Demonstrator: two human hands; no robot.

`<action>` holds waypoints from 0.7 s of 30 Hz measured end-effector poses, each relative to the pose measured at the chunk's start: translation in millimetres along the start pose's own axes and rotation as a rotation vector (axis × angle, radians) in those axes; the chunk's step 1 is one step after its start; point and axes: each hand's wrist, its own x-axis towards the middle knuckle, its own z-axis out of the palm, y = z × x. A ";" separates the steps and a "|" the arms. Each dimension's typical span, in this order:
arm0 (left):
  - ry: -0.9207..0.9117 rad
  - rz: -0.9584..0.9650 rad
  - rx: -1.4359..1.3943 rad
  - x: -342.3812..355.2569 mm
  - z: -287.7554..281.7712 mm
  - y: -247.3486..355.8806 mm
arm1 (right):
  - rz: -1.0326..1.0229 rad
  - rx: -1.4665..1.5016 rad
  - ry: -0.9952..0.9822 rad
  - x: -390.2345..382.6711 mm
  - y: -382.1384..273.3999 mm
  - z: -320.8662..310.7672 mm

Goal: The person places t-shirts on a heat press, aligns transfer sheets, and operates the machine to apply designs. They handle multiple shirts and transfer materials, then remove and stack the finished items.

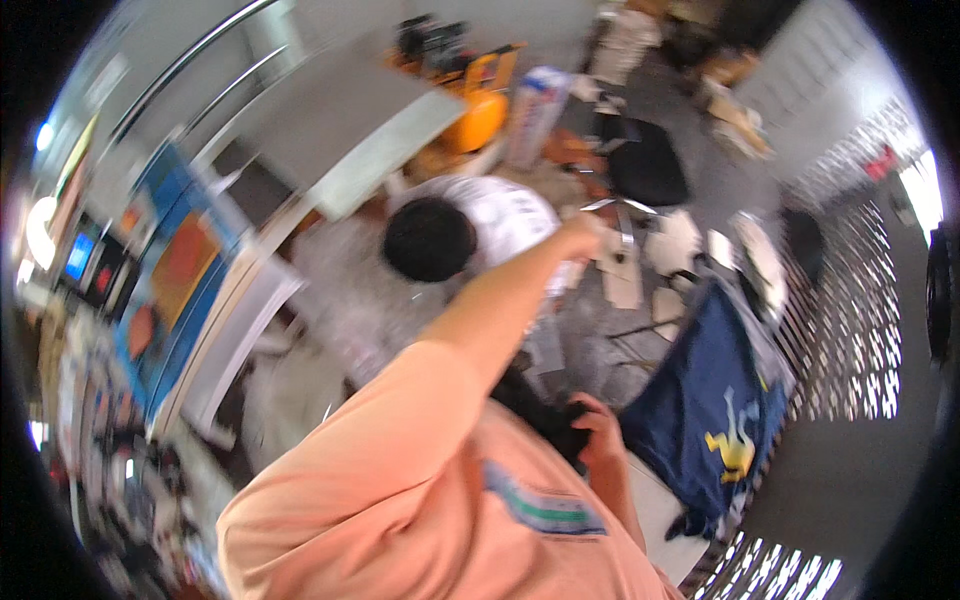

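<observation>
My left arm stretches forward across the view, and my left hand (580, 240) is closed at its far end. Shiny metal bars show just beyond the fist, beside a black-seated chair (648, 168); blur hides whether I grip them or something else. A flat beige piece (620, 278) is close below that hand. Lower down, my right hand (597, 428) has its fingers curled against a dark thing (560, 418) in front of my body. What that dark thing is cannot be made out.
A person in a white shirt (505, 215) bends low just left of my left forearm. A navy cloth with a yellow figure (700, 400) hangs on the right. Beige scraps (675, 240) litter the floor. A grey-topped table (330, 120) and an orange machine (482, 120) stand at the back.
</observation>
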 end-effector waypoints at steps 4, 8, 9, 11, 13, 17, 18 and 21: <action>-0.019 -0.198 -0.135 -5.2 -24.8 33.6 | 0.041 0.003 -0.134 4.9 6.8 4.3; -0.126 -0.119 -0.085 -8.7 -27.2 78.4 | 0.020 0.083 -0.098 -6.3 5.8 25.8; -0.141 -0.103 -0.083 -9.5 -20.5 92.1 | 0.020 0.091 -0.090 -10.6 6.1 26.8; -0.166 -0.080 -0.100 -13.4 -5.8 108.6 | 0.036 0.091 -0.073 -19.2 10.4 28.6; -0.170 -0.031 -0.104 -3.6 11.4 108.1 | -0.005 0.068 -0.062 -20.7 17.6 25.1; -0.226 -0.053 -0.056 0.6 42.7 123.5 | -0.020 -0.074 -0.089 -24.1 25.3 13.5; -0.236 -0.072 0.000 1.2 44.2 128.7 | -0.033 -0.146 -0.097 -27.9 23.0 11.5; -0.268 -0.070 0.048 -1.4 45.0 139.6 | -0.045 -0.226 -0.107 -36.0 17.9 15.0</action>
